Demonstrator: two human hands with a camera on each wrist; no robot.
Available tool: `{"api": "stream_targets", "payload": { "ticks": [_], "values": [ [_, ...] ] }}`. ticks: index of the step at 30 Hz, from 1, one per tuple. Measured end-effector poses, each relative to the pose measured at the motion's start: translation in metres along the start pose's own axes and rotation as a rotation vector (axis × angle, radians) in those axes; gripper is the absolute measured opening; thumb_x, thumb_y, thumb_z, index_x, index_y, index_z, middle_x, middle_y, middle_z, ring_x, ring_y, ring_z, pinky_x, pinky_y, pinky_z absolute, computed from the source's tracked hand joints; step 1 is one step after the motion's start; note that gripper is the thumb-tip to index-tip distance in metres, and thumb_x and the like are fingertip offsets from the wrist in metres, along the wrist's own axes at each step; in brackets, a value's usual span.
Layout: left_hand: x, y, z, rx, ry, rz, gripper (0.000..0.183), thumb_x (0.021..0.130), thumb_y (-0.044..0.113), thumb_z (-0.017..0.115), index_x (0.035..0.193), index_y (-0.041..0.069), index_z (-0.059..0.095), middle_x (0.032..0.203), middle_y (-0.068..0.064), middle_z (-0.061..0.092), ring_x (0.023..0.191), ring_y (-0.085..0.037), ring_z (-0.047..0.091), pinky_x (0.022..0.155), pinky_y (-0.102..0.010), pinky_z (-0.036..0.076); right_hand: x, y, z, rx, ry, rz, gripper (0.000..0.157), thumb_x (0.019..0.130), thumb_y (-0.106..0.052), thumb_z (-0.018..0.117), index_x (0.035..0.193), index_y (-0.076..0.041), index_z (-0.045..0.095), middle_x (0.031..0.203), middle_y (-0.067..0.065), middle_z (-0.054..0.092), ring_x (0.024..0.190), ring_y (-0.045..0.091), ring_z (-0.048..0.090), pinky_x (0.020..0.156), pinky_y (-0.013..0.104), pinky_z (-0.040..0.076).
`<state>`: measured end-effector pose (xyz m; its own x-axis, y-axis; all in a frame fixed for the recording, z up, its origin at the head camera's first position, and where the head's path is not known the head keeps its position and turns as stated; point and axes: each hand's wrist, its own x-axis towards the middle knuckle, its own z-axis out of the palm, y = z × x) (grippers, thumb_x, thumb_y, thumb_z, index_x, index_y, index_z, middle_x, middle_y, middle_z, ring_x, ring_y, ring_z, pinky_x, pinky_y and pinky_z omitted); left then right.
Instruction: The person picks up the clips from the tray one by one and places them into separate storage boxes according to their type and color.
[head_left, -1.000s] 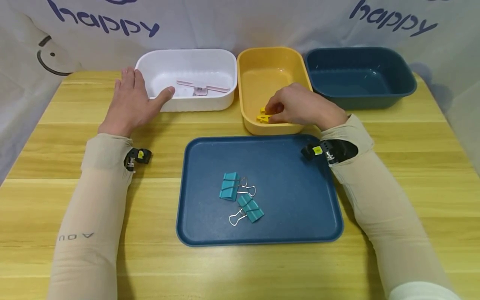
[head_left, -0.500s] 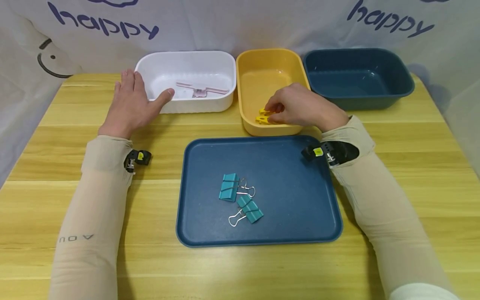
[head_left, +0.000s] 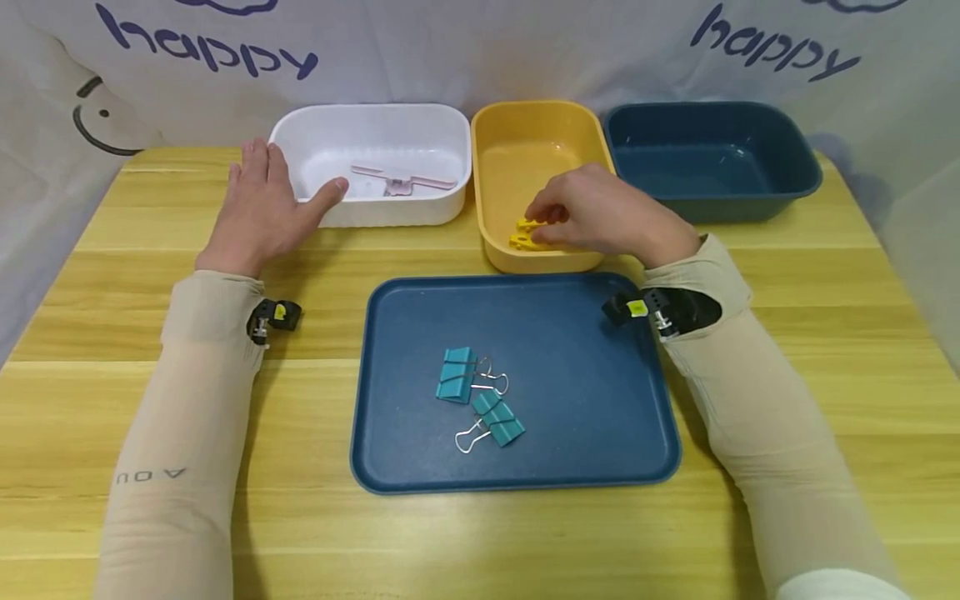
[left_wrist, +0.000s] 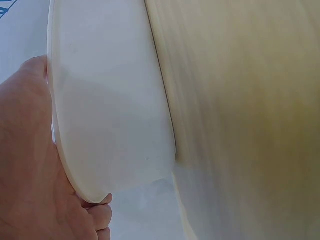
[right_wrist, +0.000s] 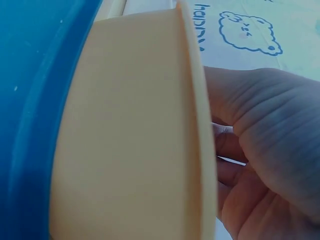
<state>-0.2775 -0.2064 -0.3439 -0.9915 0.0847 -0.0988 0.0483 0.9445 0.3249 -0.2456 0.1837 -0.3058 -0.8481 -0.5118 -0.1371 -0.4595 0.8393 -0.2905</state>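
My left hand (head_left: 258, 204) rests over the left front corner of the white bin (head_left: 371, 214), thumb stretched across its front rim and fingers along its left end. In the left wrist view, fingertips (left_wrist: 102, 216) show past the bin's corner. My right hand (head_left: 600, 212) reaches over the front right rim of the yellow bin (head_left: 487, 179). Its thumb and forefinger pinch a yellow plastic clip (head_left: 522, 242) low inside, with two yellow ends showing left of the fingertips. The bin's wall hides the clip from the right wrist view.
A long pale pink clip (head_left: 399, 185) lies in the white bin. At the right stands a dark teal bin (head_left: 712, 208). In front, a blue tray (head_left: 585, 400) holds two teal binder clips (head_left: 454, 379) with wire handles. A printed cloth (head_left: 480, 50) hangs behind.
The head view drifts very slightly. Both hands stay in place, the left on the white bin and the right pinching the yellow clip in the yellow bin.
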Motion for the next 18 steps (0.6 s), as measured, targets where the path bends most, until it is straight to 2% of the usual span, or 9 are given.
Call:
{"api": "stream_targets", "payload": {
  "ticks": [9,18],
  "values": [
    [-0.003,-0.008,-0.002,-0.01,0.012,0.005,0.116,0.095,0.08,0.027,0.16,-0.008,-0.014,0.17,-0.026,-0.02,0.161,-0.041,-0.018,0.135,-0.054,-0.01,-0.005,-0.019,-0.008,0.009,0.019,-0.02,0.037,0.096,-0.025,0.076,0.129,-0.008,0.074,0.117,0.011,0.075,0.104,0.027,0.065,0.098,0.042,0.057],
    [0.001,-0.006,-0.001,-0.009,0.019,0.033,0.118,0.095,0.082,0.026,0.16,-0.009,-0.012,0.171,-0.026,-0.019,0.162,-0.041,-0.015,0.135,-0.054,-0.009,-0.014,-0.03,-0.009,0.0,0.054,-0.12,0.034,0.094,-0.024,0.078,0.124,-0.008,0.076,0.115,0.012,0.076,0.103,0.026,0.068,0.097,0.042,0.059]
  ]
}}
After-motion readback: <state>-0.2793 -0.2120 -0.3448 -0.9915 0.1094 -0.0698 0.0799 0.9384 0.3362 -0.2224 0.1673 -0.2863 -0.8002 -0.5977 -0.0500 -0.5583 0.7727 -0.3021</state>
